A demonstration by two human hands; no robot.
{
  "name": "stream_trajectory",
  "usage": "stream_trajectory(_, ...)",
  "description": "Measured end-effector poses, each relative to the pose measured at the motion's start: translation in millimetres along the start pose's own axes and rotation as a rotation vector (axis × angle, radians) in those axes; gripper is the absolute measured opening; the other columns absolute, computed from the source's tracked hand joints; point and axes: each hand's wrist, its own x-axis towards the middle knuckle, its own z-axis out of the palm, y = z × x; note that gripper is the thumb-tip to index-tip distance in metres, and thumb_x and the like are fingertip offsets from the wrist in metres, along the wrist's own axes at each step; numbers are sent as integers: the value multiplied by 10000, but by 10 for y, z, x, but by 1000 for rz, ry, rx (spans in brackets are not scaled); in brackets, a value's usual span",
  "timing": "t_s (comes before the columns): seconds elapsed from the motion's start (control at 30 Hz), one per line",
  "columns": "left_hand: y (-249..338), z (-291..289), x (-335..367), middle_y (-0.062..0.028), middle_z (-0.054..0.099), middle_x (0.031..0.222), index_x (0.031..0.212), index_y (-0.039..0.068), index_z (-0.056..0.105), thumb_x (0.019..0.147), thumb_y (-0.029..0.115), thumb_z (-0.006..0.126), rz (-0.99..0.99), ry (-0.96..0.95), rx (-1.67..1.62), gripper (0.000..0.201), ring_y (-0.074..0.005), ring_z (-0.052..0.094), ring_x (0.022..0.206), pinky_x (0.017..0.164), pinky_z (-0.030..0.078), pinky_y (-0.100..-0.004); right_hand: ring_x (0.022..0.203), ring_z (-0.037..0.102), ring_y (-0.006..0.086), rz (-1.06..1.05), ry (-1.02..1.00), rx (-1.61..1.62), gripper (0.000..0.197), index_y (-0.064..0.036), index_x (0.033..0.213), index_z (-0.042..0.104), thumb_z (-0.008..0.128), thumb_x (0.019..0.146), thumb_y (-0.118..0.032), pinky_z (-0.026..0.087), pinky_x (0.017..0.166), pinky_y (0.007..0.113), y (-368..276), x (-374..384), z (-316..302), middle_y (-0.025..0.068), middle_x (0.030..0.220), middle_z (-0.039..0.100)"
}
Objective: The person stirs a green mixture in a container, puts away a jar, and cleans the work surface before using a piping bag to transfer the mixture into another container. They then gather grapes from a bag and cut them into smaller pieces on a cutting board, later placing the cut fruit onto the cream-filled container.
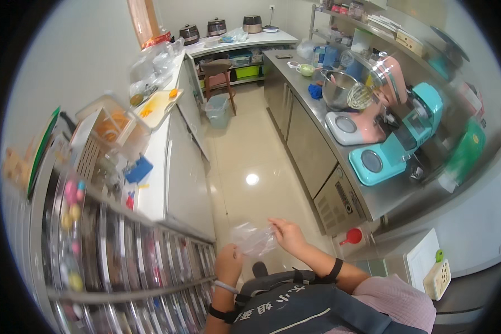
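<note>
Because the thin clear plastic looks limp, the left hand and right hand grasp its opposite sides, seemingly to keep it spread, above the near floor.

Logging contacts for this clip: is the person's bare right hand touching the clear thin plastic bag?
Touching. The head view shows the bare right hand with its fingertips on the right edge of the clear thin plastic bag.

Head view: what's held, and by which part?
A clear plastic bag or sheet: the right hand pinches its right edge, the left hand holds its left edge.
</note>
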Motion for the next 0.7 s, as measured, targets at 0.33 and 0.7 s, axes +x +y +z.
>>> stream_trajectory(0.33, -181, 742, 2591, -75, 614, 844, 1191, 10, 502, 910, 94, 516, -816, -149, -1733, 294, -140, 603, 685, 599, 511, -238, 678, 620, 138, 808, 38, 1043, 184, 27, 977, 642, 568, 899, -122, 508, 622, 271, 1234, 1697, 300, 111, 874, 675)
stream_trajectory(0.7, -75, 1213, 5325, -20, 518, 691, 990, 49, 547, 921, 107, 489, -401, -768, -2402, 107, -154, 566, 744, 714, 516, -319, 460, 391, 80, 958, 0, 1456, 238, -84, 808, 538, 577, 907, -297, 305, 406, 214, 2074, 4725, 396, -35, 592, 449)
